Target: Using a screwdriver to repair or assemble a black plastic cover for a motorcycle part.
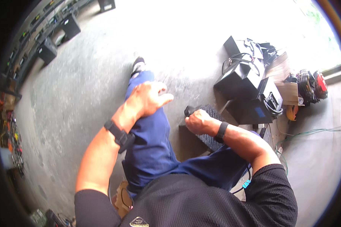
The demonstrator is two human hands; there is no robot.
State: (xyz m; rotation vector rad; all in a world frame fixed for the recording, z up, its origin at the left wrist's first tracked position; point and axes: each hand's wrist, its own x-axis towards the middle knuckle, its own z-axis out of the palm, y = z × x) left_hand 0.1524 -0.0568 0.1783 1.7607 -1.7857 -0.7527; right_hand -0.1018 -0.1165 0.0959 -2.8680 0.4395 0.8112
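Note:
My left hand (149, 97) is above my left leg in blue trousers, thumb stretched out and apart from the fingers, with nothing in it. My right hand (201, 122) is closed at the near side of a small black lumpy object (189, 110), whose kind I cannot make out. Beneath and beside that hand is a dark piece with a ribbed, tread-like surface (213, 112). A dark box-shaped thing (193, 140) stands under it, between my legs, partly covered by my right hand and leg.
Black metal boxes (240, 77) with cables are piled at the right, near cardboard (288, 92) and a red-and-black coiled item (320, 85). A thin green cable (314, 131) crosses the floor at far right. More black boxes (47, 50) line a rack at far left.

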